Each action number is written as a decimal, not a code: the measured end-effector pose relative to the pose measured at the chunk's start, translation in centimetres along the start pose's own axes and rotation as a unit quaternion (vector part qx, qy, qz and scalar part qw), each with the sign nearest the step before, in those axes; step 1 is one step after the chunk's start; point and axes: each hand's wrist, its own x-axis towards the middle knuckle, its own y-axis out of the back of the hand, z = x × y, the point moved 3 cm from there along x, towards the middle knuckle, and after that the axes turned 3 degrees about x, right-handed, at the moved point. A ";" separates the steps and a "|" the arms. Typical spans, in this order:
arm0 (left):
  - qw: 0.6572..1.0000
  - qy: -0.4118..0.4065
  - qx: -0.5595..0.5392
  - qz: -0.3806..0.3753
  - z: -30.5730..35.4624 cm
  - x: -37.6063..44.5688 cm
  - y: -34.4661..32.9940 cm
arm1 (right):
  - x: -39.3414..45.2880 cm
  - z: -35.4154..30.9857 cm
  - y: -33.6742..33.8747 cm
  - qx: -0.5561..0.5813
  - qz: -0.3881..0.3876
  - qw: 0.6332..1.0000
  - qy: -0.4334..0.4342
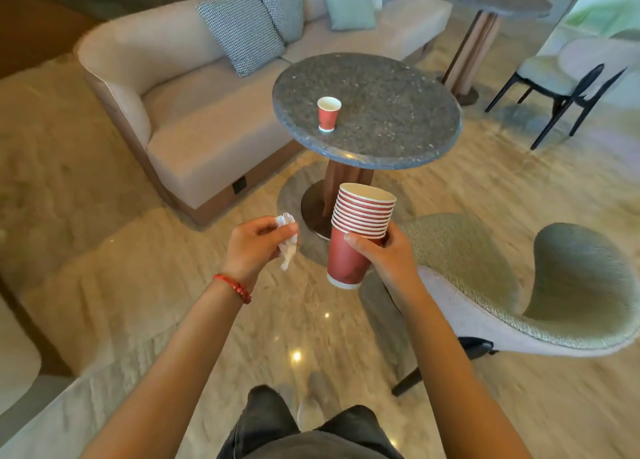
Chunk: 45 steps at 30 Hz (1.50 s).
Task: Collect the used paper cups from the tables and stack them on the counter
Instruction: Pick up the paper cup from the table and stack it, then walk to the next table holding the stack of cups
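Right hand [388,251] wrapped around a nested stack of red paper cups [356,237], thumb across the outermost cup just under the rims, fingers behind. Left hand [258,244] closed on a crumpled white tissue [288,247], so no free fingers there. One more red paper cup [328,113] upright on the round speckled stone table [398,129] ahead, near its left side, beside the beige sofa [194,129]. Likely trouble: reaching for that cup with the tissue-filled hand, giving a weak pinch and a tipped cup, with any dregs spilling. Also possible: tilting the tall stack while leaning in and loosening upper cups. Green upholstered chair [519,285] close on the right, easy to bump
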 end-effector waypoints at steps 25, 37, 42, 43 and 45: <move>0.995 0.058 0.028 -0.075 7.7 39.7 -0.1 | 35.8 -2.5 -7.1 0.000 0.115 0.993 -0.007; 0.995 0.086 0.037 -0.044 7.6 50.1 -3.8 | 49.1 -0.9 -4.9 0.012 0.134 0.991 0.011; 0.989 0.129 0.041 -0.055 6.7 52.2 -4.8 | 52.2 0.4 -4.8 -0.009 0.135 0.991 0.008; 0.988 0.134 0.046 -0.058 6.5 52.7 -5.0 | 52.7 0.6 -4.9 -0.016 0.137 0.990 0.008; 0.986 0.142 0.055 -0.063 6.3 53.6 -5.1 | 53.6 1.1 -5.0 -0.025 0.146 0.989 0.010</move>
